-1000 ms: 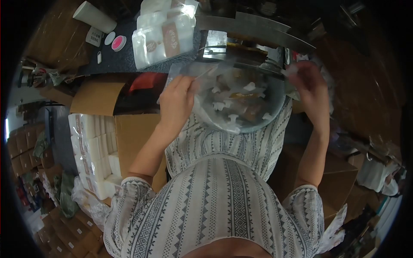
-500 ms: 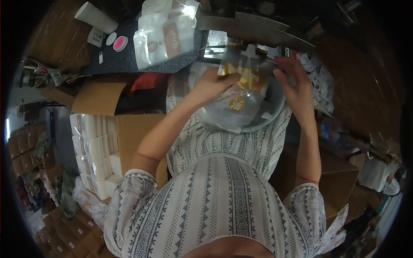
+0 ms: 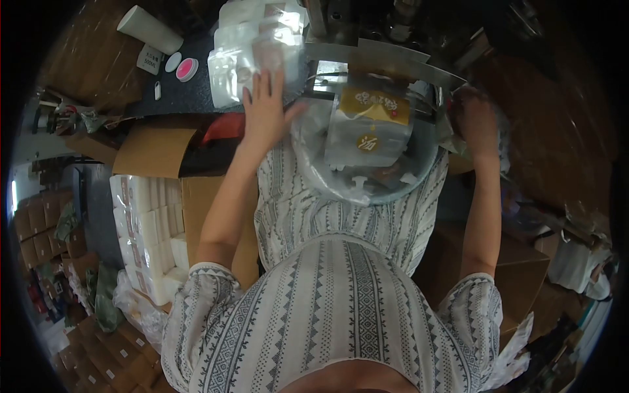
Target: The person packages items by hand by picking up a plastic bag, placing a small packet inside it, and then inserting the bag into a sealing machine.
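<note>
My left hand (image 3: 264, 118) is stretched out with its fingers spread, at the near edge of a stack of clear, shiny pouches (image 3: 229, 78). Its fingertips overlap the lowest pouches; whether they touch cannot be made out. A clear pouch with a gold printed band (image 3: 377, 108) lies over the round basin (image 3: 432, 154) on my lap, with neither hand on it. Over at the right, my right hand (image 3: 479, 124) reaches into a heap of small items beside the basin. Its fingers are blurred and partly hidden.
Metal plates (image 3: 400, 56) of a machine stand behind the basin. A pink-filled round tub (image 3: 187, 69) and a white cup (image 3: 149, 29) are on the dark mat. An open carton (image 3: 147, 147) and packed white pouches (image 3: 141, 223) sit at left; another carton (image 3: 511, 275) is at right.
My left hand has let go of the gold-banded pouch, which now lies over the basin, and has moved left to the stack. My right hand has moved right.
</note>
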The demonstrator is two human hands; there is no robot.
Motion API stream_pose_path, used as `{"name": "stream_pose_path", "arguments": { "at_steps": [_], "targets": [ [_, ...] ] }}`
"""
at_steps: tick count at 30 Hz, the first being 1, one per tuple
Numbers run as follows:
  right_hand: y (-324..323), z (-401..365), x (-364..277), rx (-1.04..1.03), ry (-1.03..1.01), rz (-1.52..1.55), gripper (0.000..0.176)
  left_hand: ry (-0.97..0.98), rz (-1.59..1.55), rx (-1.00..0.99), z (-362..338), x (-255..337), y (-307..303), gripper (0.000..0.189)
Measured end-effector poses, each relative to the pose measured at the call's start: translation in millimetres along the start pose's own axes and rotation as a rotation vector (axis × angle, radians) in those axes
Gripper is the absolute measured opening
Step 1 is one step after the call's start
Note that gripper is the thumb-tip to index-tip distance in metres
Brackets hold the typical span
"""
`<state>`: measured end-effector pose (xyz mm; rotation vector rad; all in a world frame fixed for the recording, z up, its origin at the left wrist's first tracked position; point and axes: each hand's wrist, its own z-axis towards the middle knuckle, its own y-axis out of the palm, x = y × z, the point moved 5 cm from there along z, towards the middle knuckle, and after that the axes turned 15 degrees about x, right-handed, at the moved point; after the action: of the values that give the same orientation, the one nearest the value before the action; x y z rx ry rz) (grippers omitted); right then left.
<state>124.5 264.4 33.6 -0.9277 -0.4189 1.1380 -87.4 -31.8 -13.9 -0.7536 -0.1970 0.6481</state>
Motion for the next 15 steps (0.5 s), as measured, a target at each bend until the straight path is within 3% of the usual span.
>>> {"name": "stream_pose_path", "arguments": {
  "at_steps": [2, 3, 4, 5, 7, 9, 12, 14, 15],
  "targets": [
    [1, 4, 1, -0.142, 0.168, -0.020, 0.021, -0.050, -0.099, -0.036, -9, 2, -16, 0.045],
    [2, 2, 2, -0.146, 0.172, -0.022, 0.021, -0.106, -0.204, -0.083, -15, 2, -21, 0.045],
    [3, 0, 3, -0.101, 0.135, -0.028, 0.021, -0.162, -0.185, -0.078, -15, -4, -29, 0.031],
    [3, 1, 4, -0.054, 0.093, -0.034, 0.020, -0.167, -0.189, -0.080, -16, -7, -34, 0.031],
    [10, -2, 10, -0.050, 0.065, -0.064, 0.021, -0.228, -0.189, -0.081, -14, -13, -41, 0.013],
    [8, -2, 8, -0.046, 0.045, -0.091, 0.022, -0.298, -0.221, -0.076, -11, -6, -50, 0.010],
    [3, -4, 4, -0.219, 0.128, -0.168, 0.019, -0.362, -0.295, -0.034, -8, 1, -66, 0.009],
    [-12, -4, -7, 0.033, -0.133, -0.170, 0.022, -0.368, -0.337, 0.006, -5, 8, -76, 0.009],
    [-17, -5, -12, 0.029, -0.141, -0.168, 0.022, -0.369, -0.379, 0.014, -3, 13, -81, 0.008]
  ]
}}
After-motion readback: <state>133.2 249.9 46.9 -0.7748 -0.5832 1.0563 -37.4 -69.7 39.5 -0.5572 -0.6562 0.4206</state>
